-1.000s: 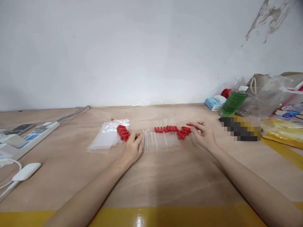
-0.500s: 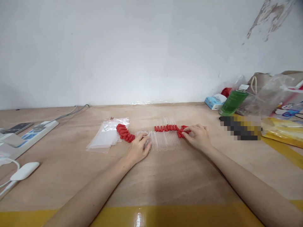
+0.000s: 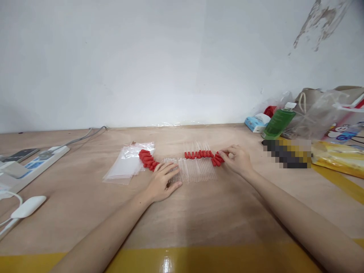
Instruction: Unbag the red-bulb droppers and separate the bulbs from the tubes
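Observation:
My left hand (image 3: 165, 182) lies with fingers spread over the left end of a row of clear dropper tubes (image 3: 196, 170), its thumb apart from the fingers. Just beyond it a curved pile of red rubber bulbs (image 3: 146, 157) sits at the edge of the clear plastic bags (image 3: 121, 165). A line of red-bulbed droppers (image 3: 199, 154) runs behind the tubes, thin clear stems pointing to the wall. At the right end, my right hand (image 3: 237, 159) pinches a red rubber bulb (image 3: 218, 159) among a small cluster; its curled fingers partly hide the grip.
A white power strip (image 3: 42, 163), a phone (image 3: 21, 154) and a white plug-like device with cable (image 3: 30, 206) lie at left. At right stand a tissue pack (image 3: 254, 124), a green bottle (image 3: 280, 121), plastic bags (image 3: 318, 117) and a yellow packet (image 3: 338, 157).
My left hand has spread its fingers flatter and shifted slightly left and toward me. My right hand has drawn back a little, showing more of the red cluster.

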`<state>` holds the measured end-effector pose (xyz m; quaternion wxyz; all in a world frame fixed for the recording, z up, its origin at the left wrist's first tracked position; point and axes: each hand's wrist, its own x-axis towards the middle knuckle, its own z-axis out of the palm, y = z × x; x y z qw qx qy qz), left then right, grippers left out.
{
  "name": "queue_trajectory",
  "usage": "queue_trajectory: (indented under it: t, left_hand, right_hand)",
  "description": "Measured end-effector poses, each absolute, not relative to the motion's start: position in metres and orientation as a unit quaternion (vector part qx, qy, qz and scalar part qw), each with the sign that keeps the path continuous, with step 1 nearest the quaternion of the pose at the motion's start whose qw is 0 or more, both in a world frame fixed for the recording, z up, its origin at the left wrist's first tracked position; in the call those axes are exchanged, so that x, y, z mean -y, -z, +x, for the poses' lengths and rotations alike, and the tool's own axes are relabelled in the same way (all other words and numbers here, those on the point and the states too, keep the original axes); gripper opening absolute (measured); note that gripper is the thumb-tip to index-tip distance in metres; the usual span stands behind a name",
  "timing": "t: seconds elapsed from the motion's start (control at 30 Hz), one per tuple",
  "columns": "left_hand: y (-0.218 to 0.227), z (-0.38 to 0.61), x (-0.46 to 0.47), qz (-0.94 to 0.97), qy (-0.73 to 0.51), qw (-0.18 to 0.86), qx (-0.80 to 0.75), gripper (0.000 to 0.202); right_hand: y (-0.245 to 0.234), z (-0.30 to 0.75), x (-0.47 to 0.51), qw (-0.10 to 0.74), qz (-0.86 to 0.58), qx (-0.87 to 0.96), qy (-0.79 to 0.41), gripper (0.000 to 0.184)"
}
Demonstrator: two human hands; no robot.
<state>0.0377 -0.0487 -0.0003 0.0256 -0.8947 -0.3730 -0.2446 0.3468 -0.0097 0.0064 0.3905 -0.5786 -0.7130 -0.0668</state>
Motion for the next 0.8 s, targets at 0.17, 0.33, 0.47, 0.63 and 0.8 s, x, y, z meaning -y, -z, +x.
queue_trajectory:
  t: [0.17, 0.33, 0.47, 0.63, 0.8]
  left_hand:
    - [0.003, 0.039, 0.047, -0.891, 0.236, 0.022, 0.387, 0.034]
    - [0.002, 0.040, 0.047, -0.887, 0.258, 0.029, 0.382, 0.035]
    - [0.002, 0.040, 0.047, -0.886, 0.266, 0.029, 0.379, 0.035]
    - [0.002, 0.040, 0.048, -0.886, 0.268, 0.026, 0.378, 0.037]
    - [0.005, 0.039, 0.046, -0.888, 0.248, 0.014, 0.386, 0.042]
  right_hand:
    - [-0.015, 0.322, 0.002, 0.294, -0.565, 0.767, 0.080, 0.023]
    - [-0.010, 0.305, -0.006, 0.243, -0.560, 0.784, 0.113, 0.017]
    - [-0.009, 0.301, -0.009, 0.218, -0.579, 0.778, 0.109, 0.016]
    - [-0.012, 0.297, -0.010, 0.272, -0.599, 0.745, 0.110, 0.021]
    - [-0.008, 0.294, -0.013, 0.308, -0.610, 0.724, 0.094, 0.021]
